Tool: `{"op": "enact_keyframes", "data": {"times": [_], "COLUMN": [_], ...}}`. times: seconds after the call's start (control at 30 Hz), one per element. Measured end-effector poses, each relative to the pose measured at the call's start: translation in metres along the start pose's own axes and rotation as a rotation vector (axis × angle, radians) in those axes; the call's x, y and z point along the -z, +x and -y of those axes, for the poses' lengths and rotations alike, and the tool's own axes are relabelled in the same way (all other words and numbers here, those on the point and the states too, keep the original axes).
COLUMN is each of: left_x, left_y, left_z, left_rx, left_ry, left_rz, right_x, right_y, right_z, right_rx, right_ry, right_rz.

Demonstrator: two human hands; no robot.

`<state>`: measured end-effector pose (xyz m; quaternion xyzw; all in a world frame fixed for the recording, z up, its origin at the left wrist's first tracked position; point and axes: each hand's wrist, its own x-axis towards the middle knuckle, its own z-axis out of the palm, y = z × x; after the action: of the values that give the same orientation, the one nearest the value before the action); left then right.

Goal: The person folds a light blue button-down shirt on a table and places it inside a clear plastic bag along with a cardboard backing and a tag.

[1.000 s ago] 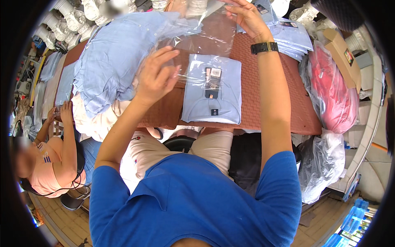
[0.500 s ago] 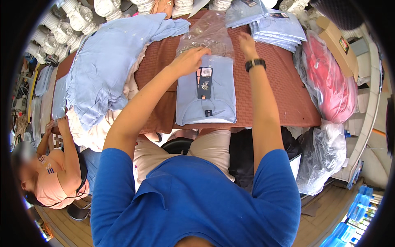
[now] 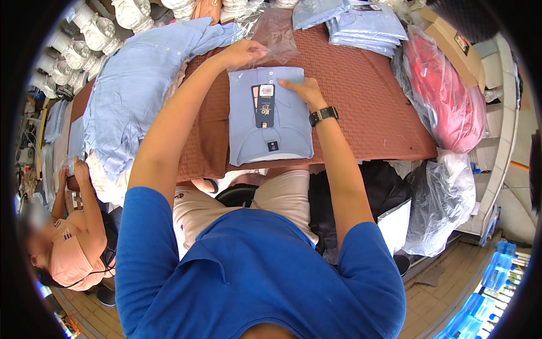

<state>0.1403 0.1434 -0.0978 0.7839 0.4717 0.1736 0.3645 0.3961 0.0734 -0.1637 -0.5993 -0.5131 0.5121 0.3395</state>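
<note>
A folded light blue shirt (image 3: 288,121) lies on the brown-covered table in front of me, its collar toward me and a dark hang tag (image 3: 264,107) on top. My right hand (image 3: 305,92), with a dark watch on the wrist, grips the shirt's far right edge, thumb on top; its other fingers are partly hidden. Beyond the shirt, my left hand (image 3: 248,52) is closed on a clear plastic bag (image 3: 279,37), which spreads away across the table. Whether the bag touches the shirt's far end, I cannot tell.
Unfolded blue shirts (image 3: 132,85) are heaped at left, and bagged folded shirts (image 3: 367,31) are stacked at far right. Beside them are a bag of red goods (image 3: 443,85) and a cardboard box (image 3: 456,48). Another person (image 3: 76,243) sits at the left.
My right hand has come nearer and leftward, from beyond the shirt onto its edge. My left hand has moved off the shirt's far end, farther away and left, with the plastic bag.
</note>
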Motion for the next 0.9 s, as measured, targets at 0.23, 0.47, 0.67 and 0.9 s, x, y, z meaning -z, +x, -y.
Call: {"op": "enact_keyframes", "data": {"times": [0.23, 0.47, 0.67, 0.9], "left_x": [0.004, 0.003, -0.010, -0.056], "left_y": [-0.007, -0.013, -0.019, -0.035], "left_z": [0.011, 0.022, 0.011, 0.007], "left_rx": [0.019, -0.012, 0.009, -0.145], "left_ry": [-0.057, -0.022, 0.013, 0.363], "left_rz": [0.012, 0.010, 0.000, -0.224], "right_x": [-0.003, 0.016, 0.024, 0.016], "right_y": [-0.018, -0.045, -0.064, -0.064], "right_z": [0.006, -0.005, -0.017, -0.025], "right_rx": [0.058, 0.007, 0.088, 0.162], "right_ry": [0.406, 0.623, 0.691, 0.740], "right_rz": [0.147, 0.221, 0.107, 0.026]}}
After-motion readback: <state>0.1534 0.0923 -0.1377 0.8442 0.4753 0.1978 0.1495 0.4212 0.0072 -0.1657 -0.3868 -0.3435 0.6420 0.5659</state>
